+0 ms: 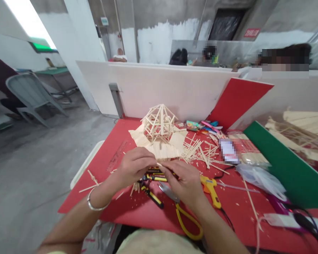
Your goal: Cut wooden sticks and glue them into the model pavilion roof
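My left hand (137, 163) and my right hand (185, 179) meet over the red table, fingers pinched together on a short, pale wooden stick (159, 164). Just beyond them stands a domed frame of wooden sticks (161, 123) on a base of sticks laid side by side (163, 151). Below my fingers lie pliers (155, 197) with black and yellow handles, partly covered by other tools. Scissors (188, 222) with yellow handles rest under my right hand. A yellow glue gun (212, 190) lies to the right of that hand.
Loose sticks (201, 150) are scattered right of the frame. Further right are a phone (228, 151), a plastic bag (262, 180) and a green board (286, 169). A white partition (153, 88) borders the red table (95, 190) at the back. Other people sit beyond it.
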